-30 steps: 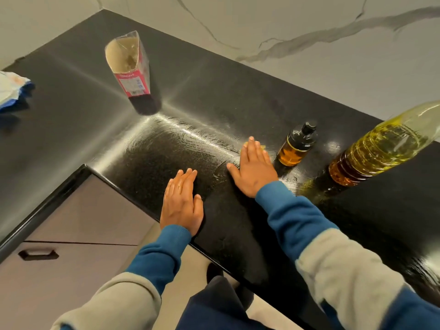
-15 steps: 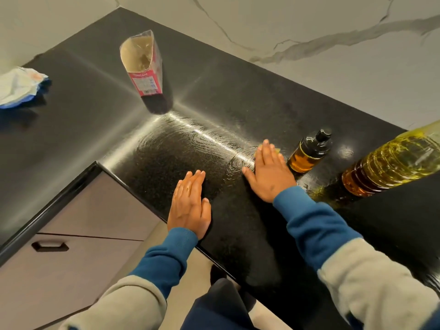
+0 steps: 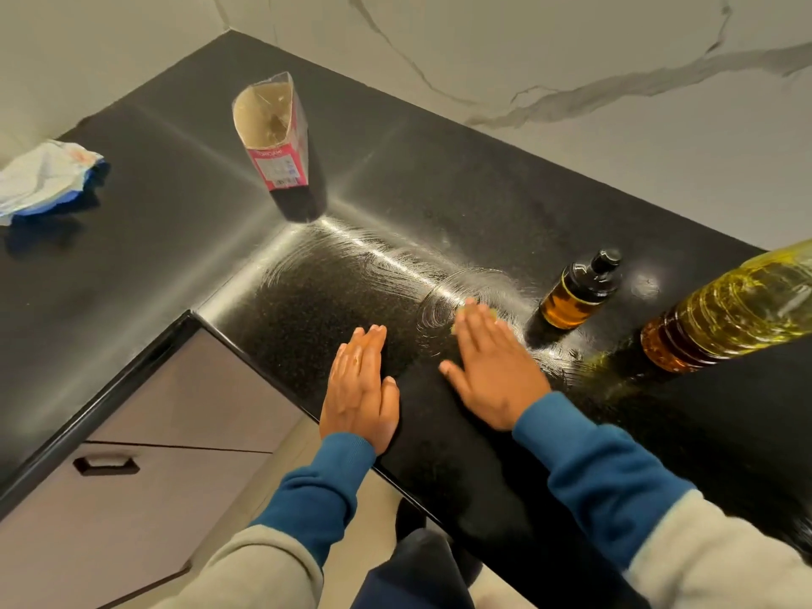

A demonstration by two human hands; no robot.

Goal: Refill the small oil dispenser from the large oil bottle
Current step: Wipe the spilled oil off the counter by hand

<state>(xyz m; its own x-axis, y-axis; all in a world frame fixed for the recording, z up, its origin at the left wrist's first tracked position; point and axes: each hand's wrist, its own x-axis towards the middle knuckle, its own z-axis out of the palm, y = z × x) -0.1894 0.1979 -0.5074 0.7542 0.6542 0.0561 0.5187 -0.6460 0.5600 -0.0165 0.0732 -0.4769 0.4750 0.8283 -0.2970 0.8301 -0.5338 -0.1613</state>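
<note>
Right hand (image 3: 494,367) flat on glossy black countertop (image 3: 439,204).

Upright capped dispenser (image 3: 579,288) beside oil bottle (image 3: 729,307)

The black countertop (image 3: 439,204) turned a corner in front of me, its polished face streaked with swirled smears. I had my left hand (image 3: 361,389) laid flat at its front edge and my right hand (image 3: 492,367) flat further in, over something yellowish I could barely see. On it stood the small oil dispenser (image 3: 580,290), the large oil bottle (image 3: 729,309) beside it, an opened carton (image 3: 277,147) towards the back, and a crumpled wrapper (image 3: 44,178) far left.
</note>
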